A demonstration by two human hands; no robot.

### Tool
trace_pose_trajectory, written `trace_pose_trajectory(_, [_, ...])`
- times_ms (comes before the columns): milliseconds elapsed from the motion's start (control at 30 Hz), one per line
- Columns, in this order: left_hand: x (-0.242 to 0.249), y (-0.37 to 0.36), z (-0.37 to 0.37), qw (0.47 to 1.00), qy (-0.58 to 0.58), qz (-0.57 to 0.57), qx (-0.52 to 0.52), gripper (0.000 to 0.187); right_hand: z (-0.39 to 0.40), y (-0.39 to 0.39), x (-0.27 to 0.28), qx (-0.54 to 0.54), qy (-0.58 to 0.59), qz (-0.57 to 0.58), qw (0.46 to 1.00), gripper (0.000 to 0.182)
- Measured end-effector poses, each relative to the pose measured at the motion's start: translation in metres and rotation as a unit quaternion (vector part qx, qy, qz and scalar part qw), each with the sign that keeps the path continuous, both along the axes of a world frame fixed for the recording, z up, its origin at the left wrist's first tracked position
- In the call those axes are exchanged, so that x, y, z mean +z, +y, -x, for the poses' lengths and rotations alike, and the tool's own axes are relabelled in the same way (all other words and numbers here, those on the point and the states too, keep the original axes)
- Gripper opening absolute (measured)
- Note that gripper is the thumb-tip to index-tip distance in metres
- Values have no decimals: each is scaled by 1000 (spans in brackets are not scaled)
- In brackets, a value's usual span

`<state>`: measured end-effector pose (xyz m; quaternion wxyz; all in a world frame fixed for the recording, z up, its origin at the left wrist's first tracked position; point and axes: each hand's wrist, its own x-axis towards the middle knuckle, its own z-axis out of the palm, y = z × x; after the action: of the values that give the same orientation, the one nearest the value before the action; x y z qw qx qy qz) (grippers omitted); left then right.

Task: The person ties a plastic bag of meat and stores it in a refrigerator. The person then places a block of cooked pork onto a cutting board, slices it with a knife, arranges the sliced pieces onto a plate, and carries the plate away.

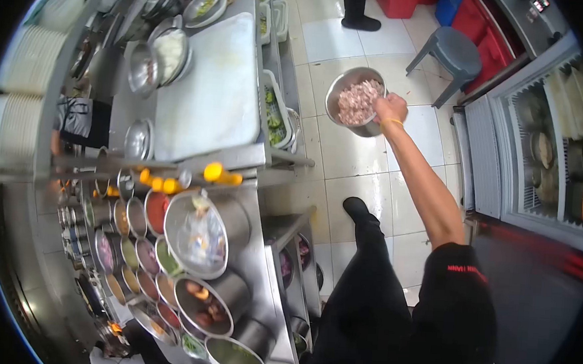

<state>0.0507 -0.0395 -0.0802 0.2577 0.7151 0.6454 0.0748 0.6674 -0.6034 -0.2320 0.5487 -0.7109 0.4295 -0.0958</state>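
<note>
One metal bowl: above the tiled floor, holding pinkish chopped meat
Right hand: closed on the bowl's right rim
Far left: white cutting board
Near left: metal pots and a plastic-lined container
Far right: grey stool
Right: stocked cooler

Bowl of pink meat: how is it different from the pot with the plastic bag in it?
The bowl is held by the right hand over the tiled floor, while the pot sits among other containers at the counter. The bowl holds chopped pink meat; the pot holds clear plastic. Both are round, metal and open-topped.
</note>
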Motion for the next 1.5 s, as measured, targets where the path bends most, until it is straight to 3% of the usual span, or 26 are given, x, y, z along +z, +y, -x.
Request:
trace_pose_trajectory(200, [10,17,-34,995,-2,-53,89,15,-174,44,-71,-62,-17,-61,996,9])
trace_pose_trajectory(500, [44,5,-24,976,10,-115,184,9,-331,149,-119,73,-15,-170,983,13])
trace_pose_trajectory(567, [54,-1,-14,971,9,-126,201,8,-347,171,-129,161,23,-174,971,20])
trace_pose_trajectory(600, [57,-4,-9,969,8,-133,207,7,-355,185,-154,204,35,-28,978,24])
trace_pose_trajectory(633, [63,-9,-2,966,7,-140,216,7,-363,189,-174,266,78,-13,961,35])
trace_pose_trajectory(667, [70,-18,10,963,7,-146,228,7,-366,188,-189,332,120,2,935,47])
trace_pose_trajectory(733, [86,-39,39,953,-1,-166,255,6,-359,190,-196,335,93,-151,925,51])
trace_pose_trajectory(867, [114,-102,124,937,-49,-201,280,7,-337,103,-344,403,-56,-63,911,38])
trace_pose_trajectory(933, [113,-136,167,937,-100,-204,264,8,-255,28,-343,433,-116,-135,884,36])
trace_pose_trajectory(967, [123,-138,134,924,100,-191,316,8,-215,-6,-392,427,-240,170,855,25])
trace_pose_trajectory(1000, [123,-146,105,935,38,-226,272,11,-141,8,-281,393,-55,113,911,30])
trace_pose_trajectory(1033, [139,-151,56,925,-4,-184,333,14,-102,-32,-294,471,55,196,858,35])
trace_pose_trajectory(1067, [144,-151,43,916,-25,-196,350,20,-30,-1,-201,448,17,132,884,41])
trace_pose_trajectory(1100, [153,-149,47,927,-57,-193,315,31,7,-37,-242,411,-7,-204,888,37])
trace_pose_trajectory(1133, [171,-148,27,929,-39,-164,330,37,43,-72,-282,280,21,-491,825,35])
trace_pose_trajectory(1167, [164,-137,47,946,-53,-172,268,41,92,-47,-241,402,45,-391,827,25])
trace_pose_trajectory(1233, [172,-123,70,941,-134,-182,253,42,196,41,-98,611,60,-138,777,7])
trace_pose_trajectory(1333, [194,-112,68,955,-158,-181,174,45,284,157,79,727,68,-262,632,13])
trace_pose_trajectory(1367, [200,-107,74,960,-171,-169,142,46,310,185,115,753,64,-295,585,17])
trace_pose_trajectory(1433, [213,-98,89,961,-196,-173,90,48,359,229,155,837,68,-243,486,24])
trace_pose_trajectory(1500, [225,-87,119,962,-212,-168,28,48,420,287,202,891,-188,-208,358,31])
